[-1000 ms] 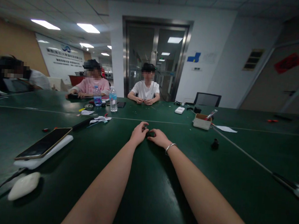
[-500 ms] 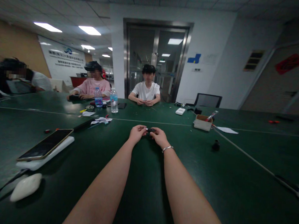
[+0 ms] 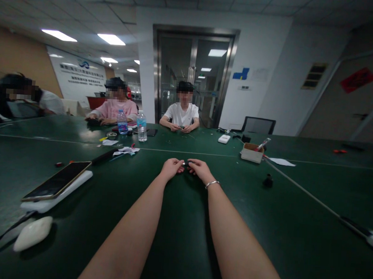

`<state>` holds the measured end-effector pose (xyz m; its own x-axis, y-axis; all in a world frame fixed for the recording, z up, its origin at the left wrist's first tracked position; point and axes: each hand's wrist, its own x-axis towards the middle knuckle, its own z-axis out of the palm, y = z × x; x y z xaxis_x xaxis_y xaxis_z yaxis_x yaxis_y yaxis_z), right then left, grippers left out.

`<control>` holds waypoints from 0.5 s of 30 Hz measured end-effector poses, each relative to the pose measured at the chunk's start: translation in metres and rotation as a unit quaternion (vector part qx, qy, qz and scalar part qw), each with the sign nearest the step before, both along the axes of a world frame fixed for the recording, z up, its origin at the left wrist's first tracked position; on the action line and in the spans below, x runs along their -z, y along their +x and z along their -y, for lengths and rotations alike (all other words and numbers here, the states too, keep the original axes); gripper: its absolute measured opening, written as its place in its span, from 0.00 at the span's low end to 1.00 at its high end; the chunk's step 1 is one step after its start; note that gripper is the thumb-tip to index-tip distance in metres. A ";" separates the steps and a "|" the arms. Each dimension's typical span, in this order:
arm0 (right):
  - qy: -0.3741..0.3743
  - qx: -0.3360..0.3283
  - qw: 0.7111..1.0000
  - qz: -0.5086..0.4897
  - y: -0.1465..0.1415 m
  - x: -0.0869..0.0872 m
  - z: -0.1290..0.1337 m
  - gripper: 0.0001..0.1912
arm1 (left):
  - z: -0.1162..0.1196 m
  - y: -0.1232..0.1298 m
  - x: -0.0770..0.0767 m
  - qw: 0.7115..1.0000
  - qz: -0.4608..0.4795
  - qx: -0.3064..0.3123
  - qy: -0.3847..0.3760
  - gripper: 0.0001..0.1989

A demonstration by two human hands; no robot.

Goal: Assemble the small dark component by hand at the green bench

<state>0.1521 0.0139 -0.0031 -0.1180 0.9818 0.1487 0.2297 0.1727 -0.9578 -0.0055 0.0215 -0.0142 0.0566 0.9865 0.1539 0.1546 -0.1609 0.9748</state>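
Note:
Over the middle of the green table point(image 3: 181, 223), my left hand point(image 3: 172, 169) and my right hand point(image 3: 201, 170) face each other with a narrow space between their fingertips. A small black object with a shiny silver end point(image 3: 185, 163) shows there, pinched from both sides. The fingers cover most of it, and its kind is too small to make out. My left fingers are closed at the silver end, while my right thumb and fingers close on the dark part. Around my right wrist sits a silver bracelet point(image 3: 212, 184).
To the left, a phone point(image 3: 59, 181) rests on a white block, near a pale stone-like object point(image 3: 33, 233). Two water bottles point(image 3: 142, 126) stand farther back. At right are a small box point(image 3: 251, 153) and a black piece point(image 3: 268, 180). Other people sit across the table.
My right hand has turned slightly and its wrist has shifted a little right. Less of the black object shows between my fingers now.

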 end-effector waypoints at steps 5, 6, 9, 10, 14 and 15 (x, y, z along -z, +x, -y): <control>-0.005 -0.037 0.999 -0.035 0.005 -0.004 0.004 0.13 | 0.000 -0.002 -0.002 0.999 -0.032 -0.001 0.004 0.18; -0.003 -0.046 0.998 -0.040 0.005 -0.005 0.004 0.13 | 0.000 -0.003 -0.003 0.999 -0.038 -0.004 0.004 0.19; 0.010 -0.068 0.996 -0.061 0.003 -0.006 0.005 0.14 | 0.000 -0.003 -0.005 0.997 -0.067 -0.040 0.013 0.22; 0.015 -0.076 0.994 -0.072 0.002 -0.006 0.005 0.15 | 0.000 -0.003 -0.005 0.995 -0.079 -0.057 0.018 0.23; 0.003 -0.116 0.985 -0.129 0.000 -0.005 0.006 0.17 | -0.002 -0.004 -0.003 0.989 -0.114 -0.090 0.030 0.26; -0.006 -0.122 0.982 -0.142 0.000 -0.004 0.006 0.17 | -0.003 -0.004 -0.002 0.988 -0.121 -0.088 0.033 0.26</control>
<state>0.1518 0.0084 0.0007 -0.3050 0.9315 0.1983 -0.0929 0.1782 -0.9796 -0.0091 0.0241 -0.0118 -0.0725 0.9727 0.2203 0.4123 -0.1719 0.8947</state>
